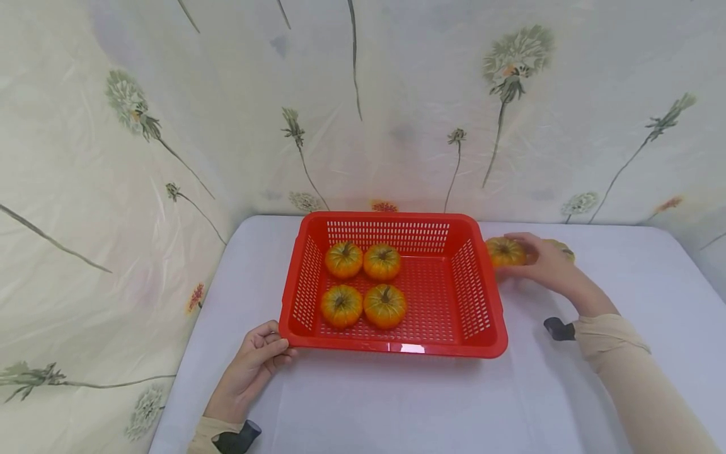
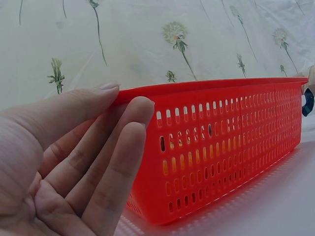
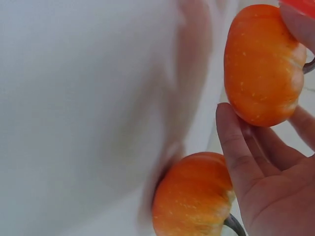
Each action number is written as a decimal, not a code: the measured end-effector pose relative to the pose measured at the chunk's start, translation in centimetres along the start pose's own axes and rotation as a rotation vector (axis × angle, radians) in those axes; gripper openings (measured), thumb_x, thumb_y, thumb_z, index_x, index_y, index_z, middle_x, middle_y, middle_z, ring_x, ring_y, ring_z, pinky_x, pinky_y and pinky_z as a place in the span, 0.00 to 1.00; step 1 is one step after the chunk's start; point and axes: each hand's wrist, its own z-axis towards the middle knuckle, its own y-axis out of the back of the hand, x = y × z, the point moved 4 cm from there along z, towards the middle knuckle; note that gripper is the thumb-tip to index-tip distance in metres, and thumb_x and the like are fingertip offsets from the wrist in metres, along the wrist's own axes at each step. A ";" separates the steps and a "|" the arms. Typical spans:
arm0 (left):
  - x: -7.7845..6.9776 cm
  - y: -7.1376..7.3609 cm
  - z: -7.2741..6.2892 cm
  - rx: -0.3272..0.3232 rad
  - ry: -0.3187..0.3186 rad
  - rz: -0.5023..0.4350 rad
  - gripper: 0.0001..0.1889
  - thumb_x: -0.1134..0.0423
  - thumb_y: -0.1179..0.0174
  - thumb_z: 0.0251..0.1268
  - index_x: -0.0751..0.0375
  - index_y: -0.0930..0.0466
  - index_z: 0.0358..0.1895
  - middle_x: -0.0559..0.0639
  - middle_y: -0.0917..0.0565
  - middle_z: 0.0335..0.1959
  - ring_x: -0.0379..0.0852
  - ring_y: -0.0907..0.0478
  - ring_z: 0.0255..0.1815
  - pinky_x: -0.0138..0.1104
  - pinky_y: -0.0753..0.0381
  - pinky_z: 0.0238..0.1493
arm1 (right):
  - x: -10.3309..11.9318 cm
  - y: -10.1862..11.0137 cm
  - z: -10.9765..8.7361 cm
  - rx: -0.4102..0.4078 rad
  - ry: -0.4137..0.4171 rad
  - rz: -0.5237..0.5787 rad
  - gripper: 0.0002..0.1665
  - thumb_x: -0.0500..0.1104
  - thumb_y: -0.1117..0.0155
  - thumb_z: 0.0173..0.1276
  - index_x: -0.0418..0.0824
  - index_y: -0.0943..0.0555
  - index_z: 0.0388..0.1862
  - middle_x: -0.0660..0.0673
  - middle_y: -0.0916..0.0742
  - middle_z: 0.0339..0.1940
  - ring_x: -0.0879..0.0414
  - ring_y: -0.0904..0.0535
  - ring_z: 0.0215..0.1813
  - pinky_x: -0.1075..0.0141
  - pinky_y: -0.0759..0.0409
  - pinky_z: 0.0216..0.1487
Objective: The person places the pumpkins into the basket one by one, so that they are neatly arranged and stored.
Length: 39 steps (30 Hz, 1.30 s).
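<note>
A red plastic basket (image 1: 391,347) with slotted walls stands on the table, holding several small orange pumpkins (image 1: 385,307) in its left and middle part. My left hand (image 1: 252,362) pinches the basket's near left corner, thumb on top of the rim (image 2: 197,86) and fingers beneath. Just beyond the basket's right wall, my right hand (image 1: 541,266) grips another small pumpkin (image 1: 503,251) between thumb and fingers. In the right wrist view this pumpkin (image 3: 263,66) appears raised off the table. One more pumpkin (image 1: 561,248), partly hidden behind the right hand, sits on the table.
A white cloth (image 1: 397,403) covers the table. Behind and to the left hangs a pale curtain-like sheet (image 1: 397,94) with dandelion prints. Dark wrist devices show at the left cuff (image 1: 237,437) and right cuff (image 1: 559,328).
</note>
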 end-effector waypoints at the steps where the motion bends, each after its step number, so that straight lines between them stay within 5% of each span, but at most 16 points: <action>1: 0.0 0.0 0.0 0.002 -0.002 -0.001 0.12 0.76 0.51 0.78 0.56 0.21 0.46 0.45 0.09 0.40 0.38 0.10 0.39 0.29 0.11 0.48 | -0.1 0.2 0.0 -0.008 -0.003 -0.003 0.55 0.65 0.27 0.64 0.42 0.38 0.80 0.30 0.29 0.76 0.29 0.37 0.73 0.30 0.24 0.64; 25: 0.1 -0.1 0.1 0.002 -0.010 0.008 0.13 0.76 0.51 0.77 0.56 0.20 0.47 0.45 0.09 0.39 0.38 0.10 0.39 0.28 0.11 0.46 | 2.5 2.5 -1.2 -0.042 -0.059 0.018 0.60 0.72 0.30 0.60 0.48 0.41 0.83 0.31 0.31 0.77 0.29 0.38 0.74 0.36 0.18 0.58; 39: 0.0 -0.1 0.1 0.003 -0.014 -0.004 0.13 0.77 0.52 0.77 0.56 0.21 0.45 0.45 0.09 0.38 0.38 0.10 0.39 0.29 0.11 0.46 | 4.3 3.6 -1.5 -0.081 -0.002 0.051 0.55 0.69 0.29 0.63 0.51 0.39 0.82 0.36 0.30 0.77 0.32 0.36 0.74 0.31 0.23 0.63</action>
